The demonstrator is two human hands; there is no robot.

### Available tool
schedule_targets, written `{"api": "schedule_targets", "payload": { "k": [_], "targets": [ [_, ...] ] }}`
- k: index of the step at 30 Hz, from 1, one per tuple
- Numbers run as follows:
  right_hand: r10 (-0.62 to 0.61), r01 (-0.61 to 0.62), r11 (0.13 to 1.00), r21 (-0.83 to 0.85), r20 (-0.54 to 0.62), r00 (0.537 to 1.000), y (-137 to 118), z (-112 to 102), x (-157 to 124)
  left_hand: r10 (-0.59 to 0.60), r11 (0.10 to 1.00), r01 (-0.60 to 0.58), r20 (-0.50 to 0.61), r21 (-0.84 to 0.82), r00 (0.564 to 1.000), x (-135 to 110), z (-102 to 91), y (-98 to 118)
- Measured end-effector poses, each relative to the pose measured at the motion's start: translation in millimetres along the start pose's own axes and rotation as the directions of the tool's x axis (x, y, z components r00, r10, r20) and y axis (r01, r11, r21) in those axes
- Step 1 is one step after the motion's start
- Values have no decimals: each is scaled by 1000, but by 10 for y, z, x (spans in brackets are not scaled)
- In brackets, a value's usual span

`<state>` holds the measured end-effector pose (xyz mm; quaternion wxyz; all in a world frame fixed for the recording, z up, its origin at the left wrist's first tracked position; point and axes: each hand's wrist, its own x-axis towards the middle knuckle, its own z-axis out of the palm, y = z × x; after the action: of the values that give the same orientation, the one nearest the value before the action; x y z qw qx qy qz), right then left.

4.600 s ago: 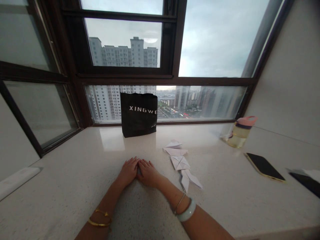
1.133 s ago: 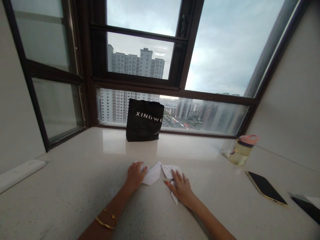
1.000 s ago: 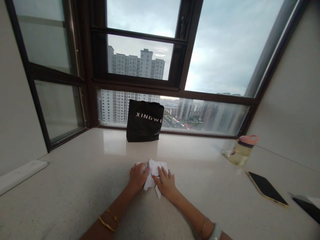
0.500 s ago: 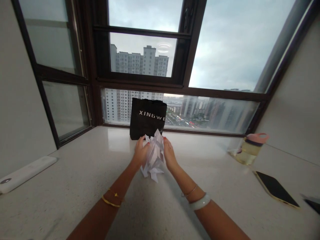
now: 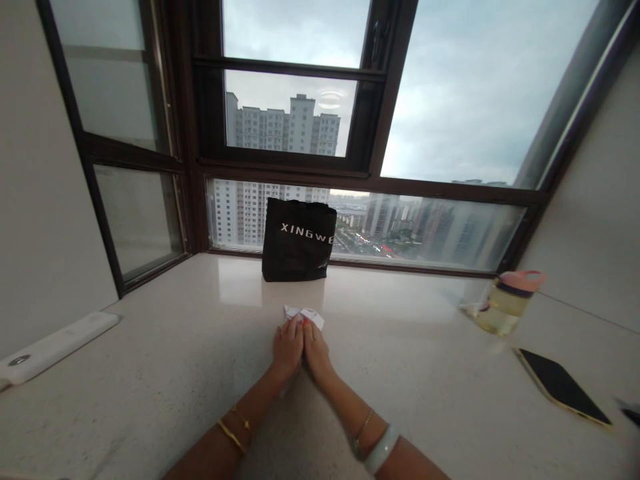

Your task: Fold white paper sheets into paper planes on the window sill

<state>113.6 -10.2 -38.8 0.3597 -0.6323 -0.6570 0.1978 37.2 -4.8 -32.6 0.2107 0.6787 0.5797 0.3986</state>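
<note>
Crumpled white paper [image 5: 314, 318] lies low on the pale speckled countertop [image 5: 425, 407], showing just beyond my fingertips. My left hand [image 5: 288, 348] and my right hand [image 5: 317, 349] are side by side and touching, closed over the near part of the paper and squeezing it down. Most of the paper is hidden beneath them. Farther back, a black bag [image 5: 295, 257] with white lettering stands upright near the window, apart from both hands.
A long white device [image 5: 65, 347] lies at the left. On the right stands a bottle [image 5: 504, 308] with a pink lid and yellowish liquid. Nearer to me is a dark-screened phone [image 5: 563, 383]. A brown-framed window [image 5: 450, 193] rises behind the counter.
My hands have come together and moved down and nearer to me. The paper, spread tall between them before, is now squashed under them. The view has shifted slightly.
</note>
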Motion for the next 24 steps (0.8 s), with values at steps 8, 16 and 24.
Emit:
{"api": "schedule_targets", "payload": {
  "k": [8,16,24],
  "targets": [
    [-131,269,789,553,-277,952,-643,-475,314,26,924,-94,-183,-372,983,361,-594,438],
    [5,10,999,38,-382,924,395,-1055,336,-214,976,217,-211,-9,954,241,-1131,-415],
    [-3,-4,994,-108,-66,998,304,-202,352,-172,957,185,-80,224,982,0,-196,-289]
  ]
}}
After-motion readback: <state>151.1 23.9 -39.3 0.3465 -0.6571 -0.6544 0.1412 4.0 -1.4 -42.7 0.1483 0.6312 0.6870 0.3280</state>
